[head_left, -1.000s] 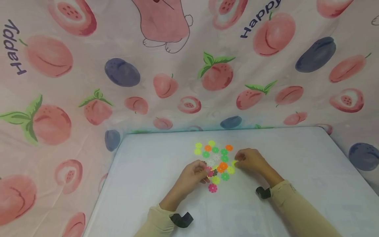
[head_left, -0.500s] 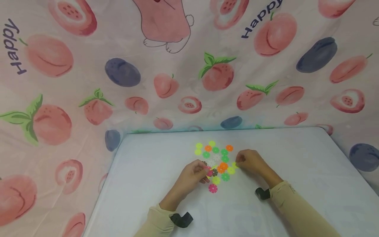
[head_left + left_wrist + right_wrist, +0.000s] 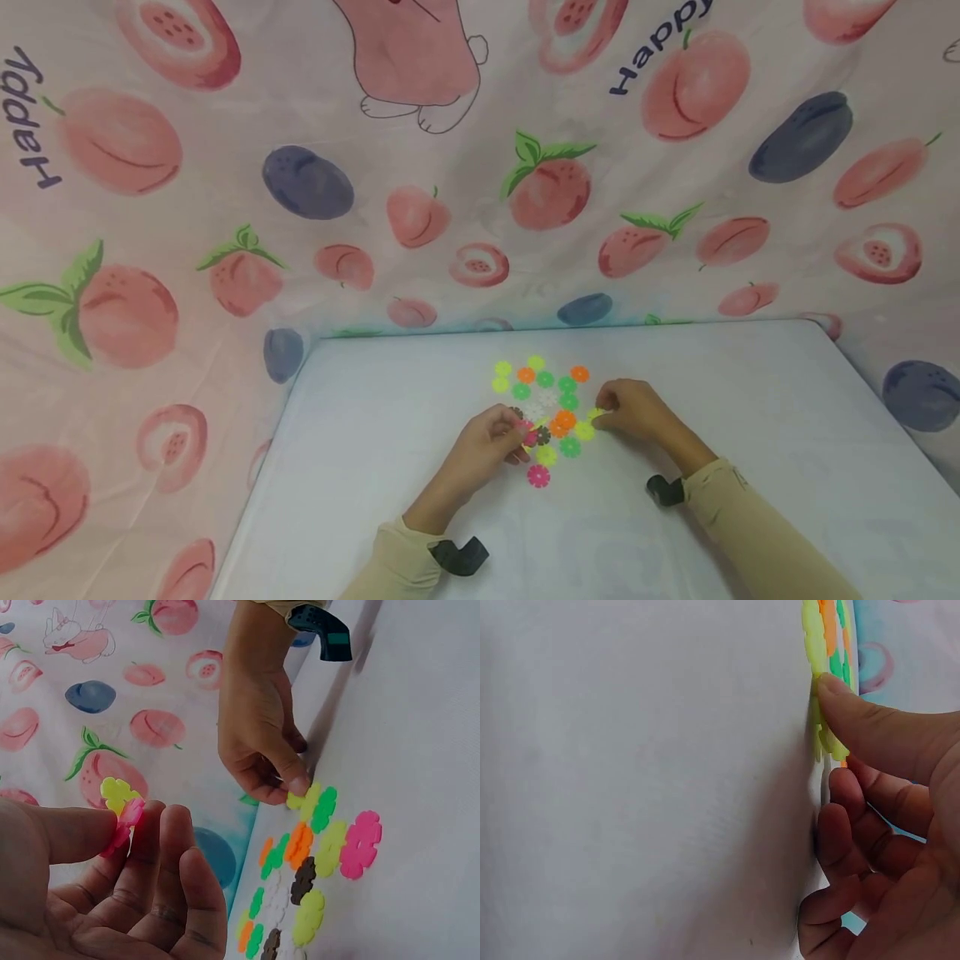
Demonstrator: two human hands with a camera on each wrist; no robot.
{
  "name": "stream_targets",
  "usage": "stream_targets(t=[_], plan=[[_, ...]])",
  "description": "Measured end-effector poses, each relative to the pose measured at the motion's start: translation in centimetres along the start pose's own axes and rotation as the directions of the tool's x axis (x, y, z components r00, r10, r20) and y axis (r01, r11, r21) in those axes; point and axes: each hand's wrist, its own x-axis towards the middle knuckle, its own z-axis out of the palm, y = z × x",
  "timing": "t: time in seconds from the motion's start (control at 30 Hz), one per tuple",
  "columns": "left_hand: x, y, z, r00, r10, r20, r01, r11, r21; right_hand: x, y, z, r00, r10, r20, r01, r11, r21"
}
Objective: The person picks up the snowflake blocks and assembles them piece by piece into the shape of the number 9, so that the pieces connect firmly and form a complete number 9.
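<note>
My left hand (image 3: 486, 446) is raised above the table at the near left of the scattered flower-shaped plastic pieces. Between thumb and fingers it pinches a pink flower-shaped piece (image 3: 130, 821), with a yellow piece (image 3: 118, 793) against it, seemingly joined; the contact is partly hidden. My right hand (image 3: 641, 410) is low at the right side of the group. Its thumb and index finger pinch another yellow flower-shaped piece (image 3: 832, 741), while the other fingers curl beside the tabletop. A green piece (image 3: 323, 809) lies just beside that yellow one in the left wrist view.
More flower pieces in orange (image 3: 580, 374), green (image 3: 545, 379), white (image 3: 550, 399) and dark brown (image 3: 543, 434) lie loosely together on the white table (image 3: 360, 467). A single pink one (image 3: 538, 476) lies nearest the person. Behind hangs a fruit-print cloth (image 3: 465, 183).
My right hand has shifted slightly toward the person, its fingertips settling over the yellow piece. My left hand stays almost still, holding the pink and yellow pieces throughout.
</note>
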Motion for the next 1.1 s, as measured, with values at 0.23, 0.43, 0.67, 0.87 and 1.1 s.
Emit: stream_targets(t=[0.23, 0.43, 0.67, 0.87, 1.1], plan=[[0.0, -0.4, -0.1, 1.0, -0.01, -0.011, 0.01, 1.0, 0.001, -0.2, -0.1, -0.2, 1.0, 0.017, 0.004, -0.017, 0.999, 0.037], [0.0, -0.6, -0.1, 1.0, -0.025, -0.013, 0.025, 1.0, -0.006, -1.2, -1.3, -0.9, 0.994, -0.103, -0.039, 0.107, 0.988, 0.111], [0.0, -0.6, 0.0, 0.999, -0.027, -0.017, 0.027, 1.0, 0.011, -2.9, -4.0, -2.0, 0.98, -0.198, -0.023, 0.198, 0.954, 0.224], [-0.1, -0.7, 0.2, 1.0, -0.007, -0.012, 0.008, 0.998, 0.058, -4.2, -5.7, -2.4, 0.974, -0.227, 0.024, 0.21, 0.931, 0.3], [-0.1, -0.5, 0.5, 1.0, 0.004, -0.007, -0.003, 0.999, 0.036, -5.1, -6.9, -2.3, 0.964, -0.263, -0.026, 0.256, 0.902, 0.348]])
